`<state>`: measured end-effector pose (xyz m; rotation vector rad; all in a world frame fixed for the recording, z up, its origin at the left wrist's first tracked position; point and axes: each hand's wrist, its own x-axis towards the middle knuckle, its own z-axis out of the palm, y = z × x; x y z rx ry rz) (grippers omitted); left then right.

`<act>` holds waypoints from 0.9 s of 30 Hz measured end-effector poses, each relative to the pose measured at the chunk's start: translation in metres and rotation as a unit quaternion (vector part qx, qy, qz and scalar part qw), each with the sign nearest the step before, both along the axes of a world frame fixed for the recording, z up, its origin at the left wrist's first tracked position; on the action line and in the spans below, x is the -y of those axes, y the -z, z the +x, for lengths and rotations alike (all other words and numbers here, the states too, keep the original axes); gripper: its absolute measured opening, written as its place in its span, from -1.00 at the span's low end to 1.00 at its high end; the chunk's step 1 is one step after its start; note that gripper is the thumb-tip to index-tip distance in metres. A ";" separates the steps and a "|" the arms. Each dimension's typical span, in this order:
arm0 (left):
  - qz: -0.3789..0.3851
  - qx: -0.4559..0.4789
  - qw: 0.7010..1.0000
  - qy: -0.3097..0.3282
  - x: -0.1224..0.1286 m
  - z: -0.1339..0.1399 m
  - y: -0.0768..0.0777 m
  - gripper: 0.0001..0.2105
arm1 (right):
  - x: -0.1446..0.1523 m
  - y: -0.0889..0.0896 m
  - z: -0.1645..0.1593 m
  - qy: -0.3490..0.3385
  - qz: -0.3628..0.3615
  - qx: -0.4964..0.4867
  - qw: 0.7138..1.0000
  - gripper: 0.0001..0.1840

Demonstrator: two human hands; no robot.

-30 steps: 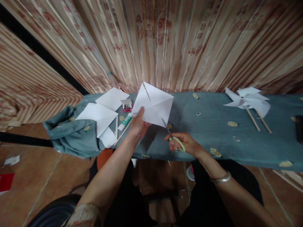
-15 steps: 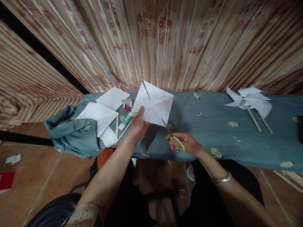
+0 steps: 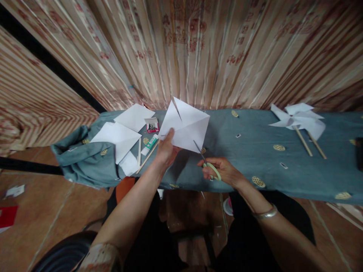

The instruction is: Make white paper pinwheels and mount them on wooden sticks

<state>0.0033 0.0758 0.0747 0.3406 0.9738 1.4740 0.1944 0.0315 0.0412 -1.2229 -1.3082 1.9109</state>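
My left hand (image 3: 166,150) pinches a square white sheet of paper (image 3: 188,126) at its lower left, thumb on top and fingers beneath. The sheet is held above the cloth; a slit runs in from its top corner and crease lines cross its face. My right hand (image 3: 221,170) grips green-handled scissors (image 3: 213,170), fingers in the loops. Their blade lies over the sheet's lower edge near the bottom right corner. How far the blades are apart I cannot make out.
A grey-green patterned cloth (image 3: 238,158) covers the narrow table. Left lie white paper sheets (image 3: 121,138), a green-and-white glue tube (image 3: 150,144), a small red box of metal bits (image 3: 152,125) and thin wooden sticks (image 3: 147,160). White paper pinwheels (image 3: 300,117) on sticks rest at right. A curtain (image 3: 187,56) hangs behind.
The sheet in my left hand has shifted very slightly to the right. My right hand and the scissors are nearly where they were.
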 end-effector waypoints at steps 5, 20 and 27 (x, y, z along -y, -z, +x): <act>-0.011 -0.006 1.000 -0.005 -0.001 -0.001 0.001 -0.75 | 0.000 0.002 0.000 0.002 0.004 -0.006 1.000 -0.41; -0.029 -0.009 0.999 0.031 0.006 0.004 0.003 -0.83 | 0.000 -0.004 -0.001 0.016 -0.005 0.005 1.000 -0.40; -0.031 -0.007 0.999 0.033 0.006 0.004 0.001 -0.81 | -0.001 0.001 0.000 0.014 0.000 -0.002 1.000 -0.44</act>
